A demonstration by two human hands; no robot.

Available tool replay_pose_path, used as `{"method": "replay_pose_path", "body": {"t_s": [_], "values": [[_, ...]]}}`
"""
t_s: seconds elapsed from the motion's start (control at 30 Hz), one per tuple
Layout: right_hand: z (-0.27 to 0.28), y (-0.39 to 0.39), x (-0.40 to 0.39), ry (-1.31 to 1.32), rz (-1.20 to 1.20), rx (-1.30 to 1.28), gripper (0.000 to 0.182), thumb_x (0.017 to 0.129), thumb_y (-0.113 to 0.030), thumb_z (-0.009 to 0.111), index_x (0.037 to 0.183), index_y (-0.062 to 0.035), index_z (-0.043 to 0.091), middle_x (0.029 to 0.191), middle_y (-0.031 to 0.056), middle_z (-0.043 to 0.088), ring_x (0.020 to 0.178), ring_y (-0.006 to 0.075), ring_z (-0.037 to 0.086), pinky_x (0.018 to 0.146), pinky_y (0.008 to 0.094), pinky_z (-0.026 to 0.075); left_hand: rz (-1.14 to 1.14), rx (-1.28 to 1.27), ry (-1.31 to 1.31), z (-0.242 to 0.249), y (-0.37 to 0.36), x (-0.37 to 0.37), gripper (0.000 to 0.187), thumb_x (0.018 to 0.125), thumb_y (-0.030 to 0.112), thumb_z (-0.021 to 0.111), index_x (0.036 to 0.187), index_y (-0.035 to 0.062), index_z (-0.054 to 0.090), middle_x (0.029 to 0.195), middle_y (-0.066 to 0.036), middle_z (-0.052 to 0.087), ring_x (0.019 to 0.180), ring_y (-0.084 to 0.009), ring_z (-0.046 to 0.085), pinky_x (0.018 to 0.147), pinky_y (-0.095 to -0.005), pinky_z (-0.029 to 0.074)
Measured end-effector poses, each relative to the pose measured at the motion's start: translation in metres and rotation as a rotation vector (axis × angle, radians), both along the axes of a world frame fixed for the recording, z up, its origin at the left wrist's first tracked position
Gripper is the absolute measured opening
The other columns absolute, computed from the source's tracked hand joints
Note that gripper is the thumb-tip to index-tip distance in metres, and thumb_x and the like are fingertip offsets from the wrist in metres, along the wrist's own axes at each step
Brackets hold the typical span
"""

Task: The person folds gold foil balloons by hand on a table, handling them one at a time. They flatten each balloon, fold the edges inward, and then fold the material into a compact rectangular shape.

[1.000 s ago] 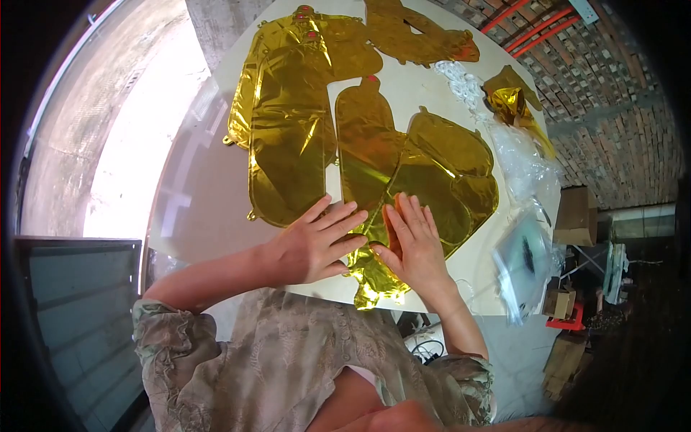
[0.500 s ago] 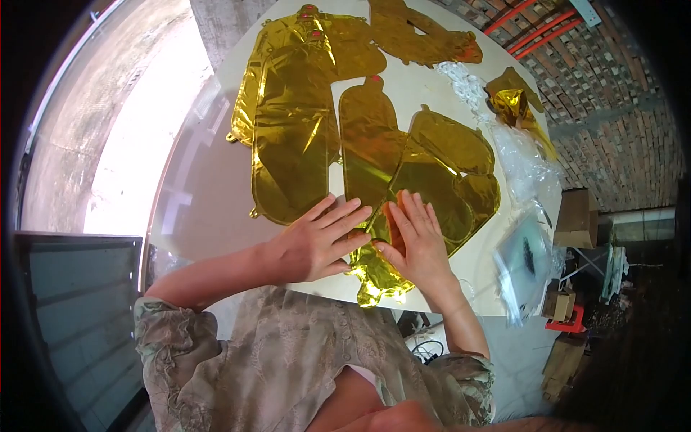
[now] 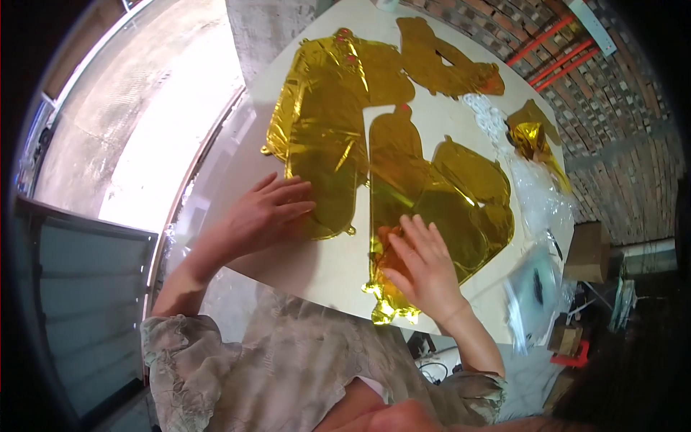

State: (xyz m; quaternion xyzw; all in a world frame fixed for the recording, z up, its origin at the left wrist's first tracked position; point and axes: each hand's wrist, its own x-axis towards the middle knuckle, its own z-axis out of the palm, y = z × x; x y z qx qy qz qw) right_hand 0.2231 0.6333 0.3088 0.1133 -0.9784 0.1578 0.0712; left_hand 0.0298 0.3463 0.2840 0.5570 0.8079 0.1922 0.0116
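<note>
a second ago both hands lay side by side on the near end of the same balloon; now the left hand [image 3: 266, 212] has slid away to the left and rests on the lower edge of the wide, flat gold foil balloon [image 3: 324, 137] that lies on the left part of the round cream table [image 3: 317, 270]. the view has also swung, so the table sits further right and higher than before.

the left hand lies palm down, wrist bent back toward the body, fingers [image 3: 291, 196] spread narrowly and flat, pressing the foil without gripping it. the right hand [image 3: 425, 270] has stayed on the near end of the long, crinkled gold foil balloon [image 3: 425, 194], which stretches from the table's near edge up toward its middle, its bottom tip hanging just over the rim. that hand is also palm down, fingers [image 3: 417, 234] fanned a little wider, flattened on the foil and closed on nothing.

beyond lie a flat orange-gold foil shape [image 3: 443, 61] at the far edge, a crumpled gold foil scrap [image 3: 533, 137] to the right, and clear plastic bags [image 3: 536, 284] near the right rim.
</note>
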Motion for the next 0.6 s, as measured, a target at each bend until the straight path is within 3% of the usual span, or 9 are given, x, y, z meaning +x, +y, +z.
{"method": "replay_pose_path", "body": {"t_s": [0.07,0.17,0.33,0.4,0.47,0.53,0.57,0.6], "values": [[0.001,-0.014,-0.018,0.032,0.098,0.017,0.053,0.084,-0.027,0.075,0.129,-0.0031,0.060,0.146,0.0197,0.048,0.138,0.0388,0.043,0.116,0.0522,0.031,-0.091,0.160,-0.011,-0.025,-0.002,-0.010,0.040,0.079,0.016,0.076,0.118,0.0106,0.069,0.139,-0.012,0.057,0.128,-0.0318,0.053,0.111,-0.0496,0.037],[-0.007,-0.040,-0.049,0.124,0.253,0.080,0.045,0.085,-0.024,0.074,0.122,-0.0022,0.063,0.138,0.0170,0.056,0.132,0.0348,0.050,0.112,0.0487,0.038,-0.055,0.236,-0.038,-0.030,-0.003,-0.010,0.027,0.082,0.016,0.072,0.108,0.0092,0.072,0.132,-0.012,0.062,0.124,-0.0308,0.057,0.107,-0.0478,0.041],[-0.031,-0.058,-0.081,0.237,0.388,0.142,0.030,0.084,-0.016,0.073,0.110,-0.0017,0.067,0.118,0.0113,0.066,0.110,0.0296,0.062,0.094,0.0416,0.050,-0.010,0.274,-0.066,-0.020,-0.001,-0.004,0.022,0.082,0.016,0.072,0.103,0.0079,0.072,0.127,-0.011,0.064,0.120,-0.0283,0.059,0.104,-0.0456,0.044],[-0.029,-0.061,-0.088,0.254,0.411,0.188,0.028,0.084,-0.016,0.073,0.107,-0.0014,0.068,0.112,0.0103,0.068,0.103,0.0284,0.065,0.089,0.0395,0.053,0.097,0.255,-0.220,-0.018,0.000,-0.004,0.016,0.085,0.015,0.071,0.099,0.0082,0.073,0.122,-0.011,0.066,0.115,-0.0266,0.062,0.098,-0.0433,0.049],[-0.031,-0.060,-0.094,0.253,0.263,-0.097,0.019,0.085,-0.011,0.072,0.102,-0.0016,0.069,0.101,0.0100,0.071,0.089,0.0277,0.068,0.079,0.0364,0.056,0.211,0.370,-0.287,-0.018,0.004,-0.004,0.018,0.089,0.018,0.069,0.103,0.0064,0.071,0.119,-0.011,0.066,0.111,-0.0266,0.063,0.094,-0.0419,0.051],[-0.020,-0.056,-0.105,0.275,0.184,-0.220,0.015,0.086,-0.007,0.070,0.100,-0.0020,0.069,0.097,0.0100,0.072,0.085,0.0265,0.069,0.075,0.0348,0.056,0.316,0.484,-0.354,-0.019,0.009,-0.009,0.021,0.094,0.020,0.067,0.108,0.0046,0.069,0.115,-0.012,0.066,0.106,-0.0266,0.065,0.090,-0.0405,0.053],[-0.013,-0.055,-0.110,0.292,0.097,-0.350,0.011,0.087,-0.004,0.069,0.098,-0.0023,0.070,0.093,0.0100,0.072,0.081,0.0252,0.070,0.072,0.0333,0.056,0.486,0.660,-0.475,-0.019,0.011,-0.015,0.029,0.095,0.027,0.066,0.112,0.0037,0.065,0.112,-0.012,0.066,0.104,-0.0252,0.066,0.087,-0.0390,0.055],[-0.004,-0.054,-0.111,0.192,0.011,-0.464,0.012,0.086,0.002,0.068,0.098,-0.0024,0.069,0.097,0.0113,0.073,0.088,0.0237,0.071,0.077,0.0324,0.056,0.656,0.835,-0.598,-0.017,0.012,-0.021,0.037,0.097,0.034,0.065,0.117,0.0028,0.062,0.108,-0.012,0.065,0.103,-0.0239,0.067,0.084,-0.0375,0.056]]}}
